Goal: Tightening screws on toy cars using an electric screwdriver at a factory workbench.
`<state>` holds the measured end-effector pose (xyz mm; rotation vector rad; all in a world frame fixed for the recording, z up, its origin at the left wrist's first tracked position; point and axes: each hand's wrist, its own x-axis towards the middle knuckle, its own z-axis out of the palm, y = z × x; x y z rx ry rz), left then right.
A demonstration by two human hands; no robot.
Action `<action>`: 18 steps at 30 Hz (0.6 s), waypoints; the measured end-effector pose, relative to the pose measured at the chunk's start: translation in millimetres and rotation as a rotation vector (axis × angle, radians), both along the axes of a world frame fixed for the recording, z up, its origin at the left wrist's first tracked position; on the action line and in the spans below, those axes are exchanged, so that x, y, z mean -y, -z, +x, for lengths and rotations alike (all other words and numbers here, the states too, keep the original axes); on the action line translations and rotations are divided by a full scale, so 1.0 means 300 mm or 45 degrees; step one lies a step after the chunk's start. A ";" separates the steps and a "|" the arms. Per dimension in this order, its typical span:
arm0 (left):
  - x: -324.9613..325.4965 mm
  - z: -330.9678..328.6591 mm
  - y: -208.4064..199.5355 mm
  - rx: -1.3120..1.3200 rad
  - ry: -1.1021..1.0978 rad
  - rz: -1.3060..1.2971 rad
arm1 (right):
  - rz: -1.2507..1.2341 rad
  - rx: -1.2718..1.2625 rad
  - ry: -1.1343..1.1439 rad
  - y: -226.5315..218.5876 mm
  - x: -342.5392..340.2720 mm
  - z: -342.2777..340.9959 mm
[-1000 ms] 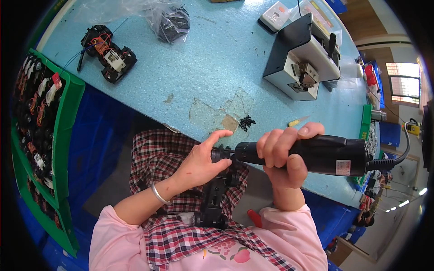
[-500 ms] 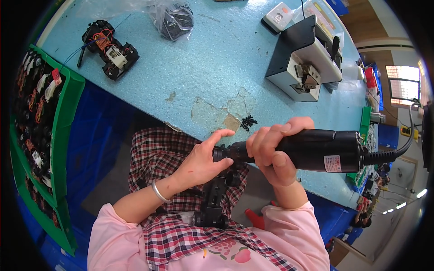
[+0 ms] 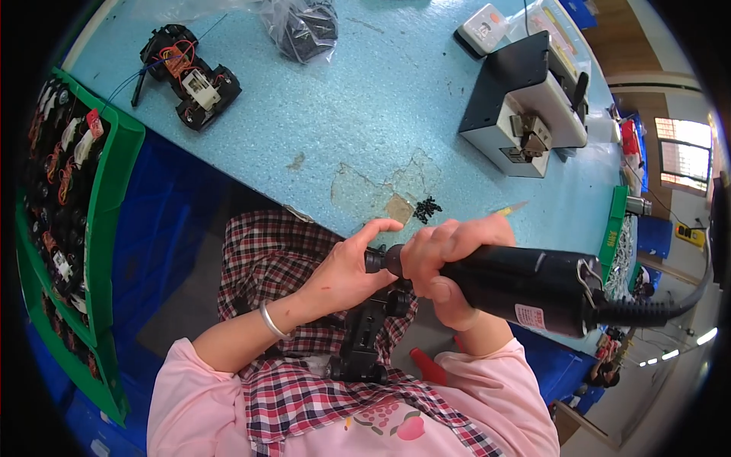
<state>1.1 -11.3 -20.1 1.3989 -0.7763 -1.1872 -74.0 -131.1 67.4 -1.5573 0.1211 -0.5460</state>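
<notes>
My right hand (image 3: 449,266) is wrapped round a black corded electric screwdriver (image 3: 525,286), held sideways over the table's near edge. Its nose points left at one end of a black toy car chassis (image 3: 359,339) resting on my checked apron. With thumb and index finger curved about that end's wheel, my left hand (image 3: 343,266) grips the chassis. The screwdriver's tip meets the work between my hands, and its exact contact is hidden. Just beyond the hands, a small heap of black screws (image 3: 428,209) lies on the light blue table (image 3: 365,129).
Another toy car chassis (image 3: 194,80) with wires sits far left, near a plastic bag of black parts (image 3: 304,30). A black-and-white machine (image 3: 525,114) stands at the right. Green trays (image 3: 114,190) of car parts line the left side. A yellow-handled tool (image 3: 509,208) lies beyond the screwdriver.
The screwdriver's rear end has swung down toward me, while its nose shifted slightly left toward the wheel. My left hand stays on the chassis. The view has shifted a little.
</notes>
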 end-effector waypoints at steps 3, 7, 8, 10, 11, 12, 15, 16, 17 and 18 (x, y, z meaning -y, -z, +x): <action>-0.030 0.012 0.013 -0.004 -0.020 -0.030 | 0.092 0.074 0.111 -0.006 -0.071 0.021; -0.005 0.007 -0.050 -0.098 0.094 0.003 | 0.214 0.128 0.434 -0.007 -0.067 -0.019; -0.006 -0.057 0.053 0.064 -0.166 -0.342 | 0.188 0.140 0.719 0.053 -0.073 -0.034; -0.092 -0.046 -0.021 -0.626 -0.066 -0.128 | 0.372 0.220 0.449 0.035 -0.023 -0.041; -0.154 -0.089 -0.017 -0.788 -0.143 -0.206 | 0.458 0.210 0.389 0.016 -0.020 -0.049; -0.177 -0.138 -0.002 -0.432 -0.270 -0.506 | 0.575 0.270 0.295 -0.023 -0.033 -0.054; -0.258 -0.145 -0.020 -0.945 0.091 -0.082 | 0.378 0.850 -0.543 -0.198 -0.028 -0.055; -0.265 -0.142 0.025 -0.841 0.162 -0.109 | 0.378 0.869 -0.363 -0.221 -0.045 -0.092; -0.286 -0.076 -0.067 -0.666 0.053 -0.043 | 0.356 0.898 -0.160 -0.232 -0.042 -0.136; -0.334 -0.015 -0.115 -0.619 -0.084 -0.150 | 0.367 0.876 0.104 -0.242 -0.024 -0.163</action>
